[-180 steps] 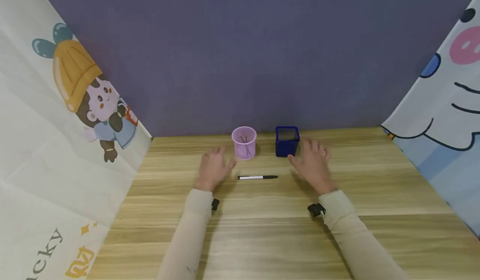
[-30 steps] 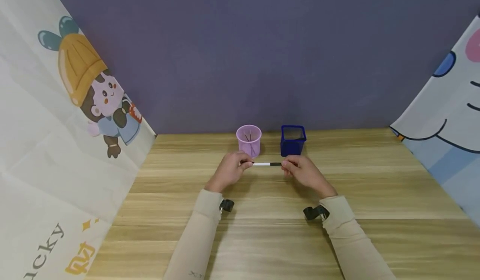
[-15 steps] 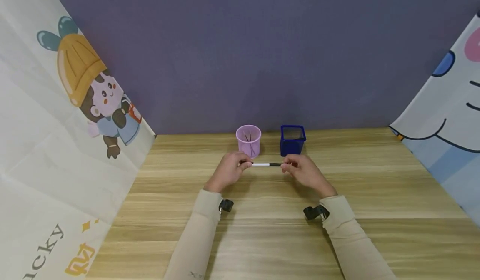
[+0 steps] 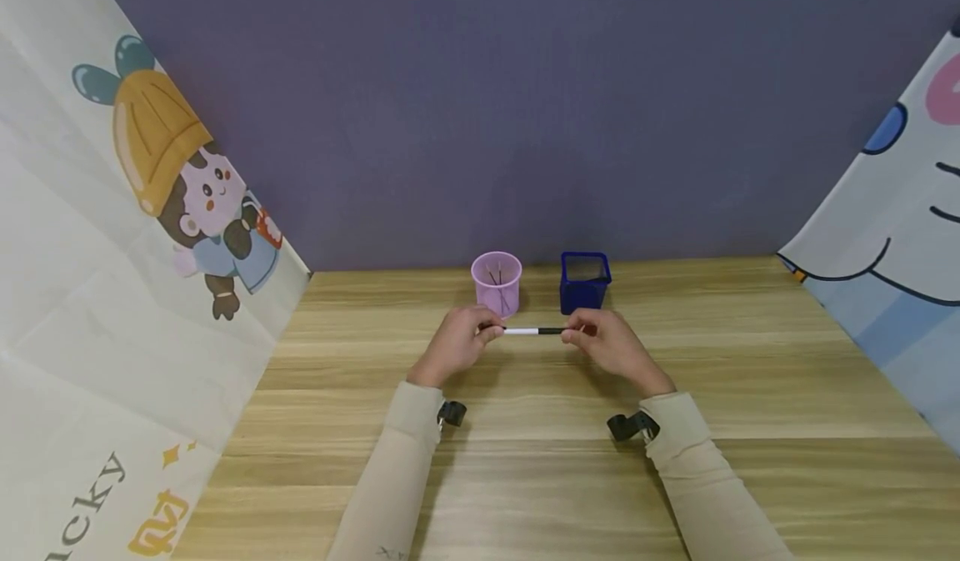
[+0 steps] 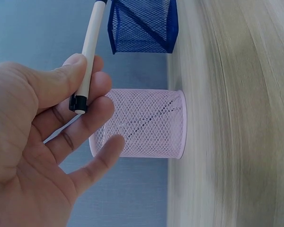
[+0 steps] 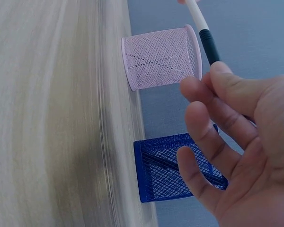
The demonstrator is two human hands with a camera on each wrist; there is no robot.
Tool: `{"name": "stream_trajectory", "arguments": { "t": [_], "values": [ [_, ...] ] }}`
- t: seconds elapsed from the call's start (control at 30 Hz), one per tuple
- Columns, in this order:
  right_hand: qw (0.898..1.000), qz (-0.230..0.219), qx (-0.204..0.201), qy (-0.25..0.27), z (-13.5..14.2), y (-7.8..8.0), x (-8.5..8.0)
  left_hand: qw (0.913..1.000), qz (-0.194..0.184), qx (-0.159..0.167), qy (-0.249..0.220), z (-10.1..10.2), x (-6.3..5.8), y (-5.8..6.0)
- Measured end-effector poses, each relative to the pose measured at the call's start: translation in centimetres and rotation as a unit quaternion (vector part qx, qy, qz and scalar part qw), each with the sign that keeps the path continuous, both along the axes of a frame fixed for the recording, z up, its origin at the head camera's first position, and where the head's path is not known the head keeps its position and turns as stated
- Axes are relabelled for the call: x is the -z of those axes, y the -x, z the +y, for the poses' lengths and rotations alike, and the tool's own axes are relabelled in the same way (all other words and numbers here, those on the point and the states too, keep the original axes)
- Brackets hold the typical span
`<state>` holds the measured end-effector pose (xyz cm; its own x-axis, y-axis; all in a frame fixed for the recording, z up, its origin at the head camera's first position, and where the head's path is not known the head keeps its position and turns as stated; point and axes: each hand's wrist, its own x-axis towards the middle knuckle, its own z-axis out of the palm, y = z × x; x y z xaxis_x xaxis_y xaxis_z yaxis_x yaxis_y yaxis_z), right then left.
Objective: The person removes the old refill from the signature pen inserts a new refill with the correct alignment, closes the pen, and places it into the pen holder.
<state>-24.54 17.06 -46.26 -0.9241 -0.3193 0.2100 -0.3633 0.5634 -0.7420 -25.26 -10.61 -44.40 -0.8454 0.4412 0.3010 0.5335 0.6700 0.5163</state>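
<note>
A slim white pen (image 4: 522,331) with black ends is held above the wood-grained table (image 4: 525,478), before the pink mesh cup (image 4: 484,296) and blue mesh holder (image 4: 581,298); the left hand (image 4: 457,343) and right hand (image 4: 612,346) each pinch one end. The grip hides its right tip. The wall (image 4: 480,111) is grey-purple.

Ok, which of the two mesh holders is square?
The dark blue holder, on the person's right, has a square rim with corners; the pink holder to its left has a round rim.
</note>
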Motion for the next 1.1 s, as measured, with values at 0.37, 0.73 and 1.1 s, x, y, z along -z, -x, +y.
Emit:
{"name": "stream_trajectory", "arguments": {
  "t": [0.37,0.73,1.1],
  "values": [
    [1.000,0.023,0.014,-0.012,0.10,0.08,0.25,1.0000,-0.003,0.002,-0.001,0.10,0.06,-0.08],
    [0.999,0.029,0.020,-0.015,0.13,0.10,0.09,1.0000,0.002,0.005,0.002,0.03,0.28,0.07],
    [0.999,0.021,0.026,-0.009,0.06,0.05,0.21,1.0000,-0.008,0.000,0.006,0.07,0.30,0.05]
  ]
}}
